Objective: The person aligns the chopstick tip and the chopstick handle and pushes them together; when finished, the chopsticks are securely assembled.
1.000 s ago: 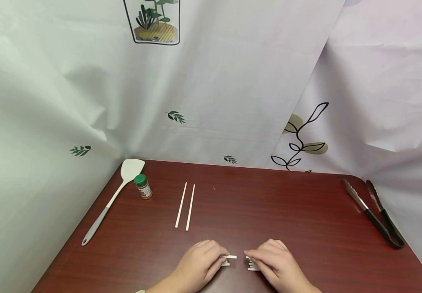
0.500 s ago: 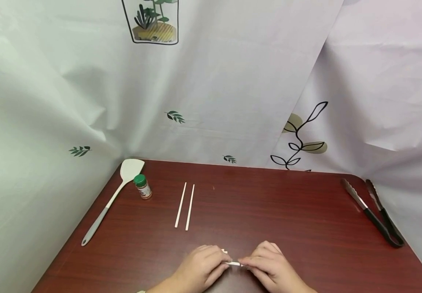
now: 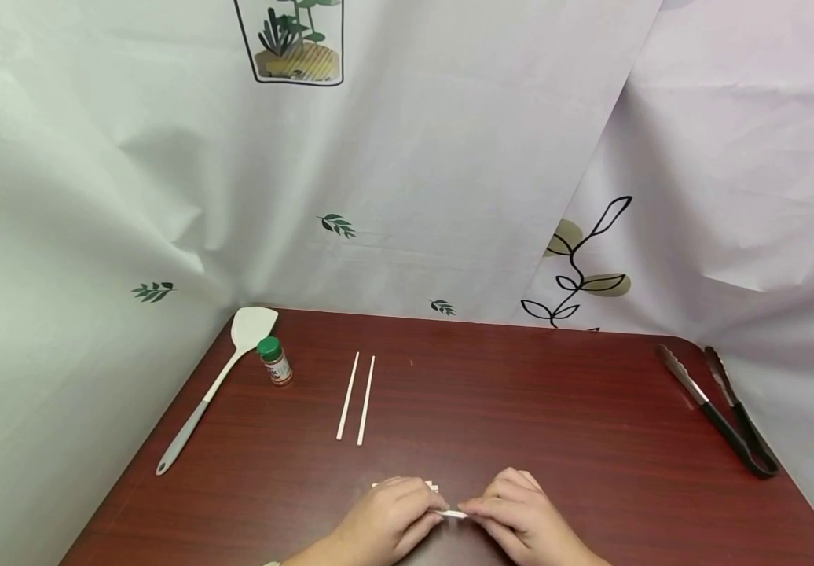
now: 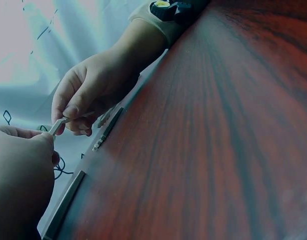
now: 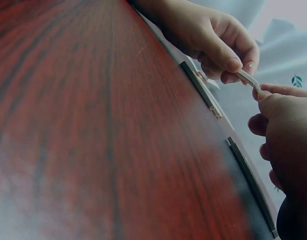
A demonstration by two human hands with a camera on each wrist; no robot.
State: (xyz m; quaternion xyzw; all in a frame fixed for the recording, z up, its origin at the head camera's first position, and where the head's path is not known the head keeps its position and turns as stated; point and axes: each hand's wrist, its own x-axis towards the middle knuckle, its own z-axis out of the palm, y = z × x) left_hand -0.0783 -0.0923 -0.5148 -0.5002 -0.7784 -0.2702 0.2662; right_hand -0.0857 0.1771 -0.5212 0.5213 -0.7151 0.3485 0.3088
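1. Your left hand (image 3: 394, 515) and right hand (image 3: 516, 512) each clamp thumb and fingers on a thin white stick (image 3: 455, 514), kinked, above the glossy wood-grain table (image 3: 555, 401), well short of its far edge.
2. Short pieces (image 3: 432, 486) lie beside your left hand; two straight sticks (image 3: 348, 395) lie beyond.
3. Far-left corner: spatula (image 3: 250, 328), green-lidded jar (image 3: 276, 363), label illegible. Right edge: metal-tipped tongs (image 3: 731, 436).

Slim white stick (image 5: 247, 77), visibly bent, held raised, bridging narrow gap between both pinching hands (image 3: 394, 512).
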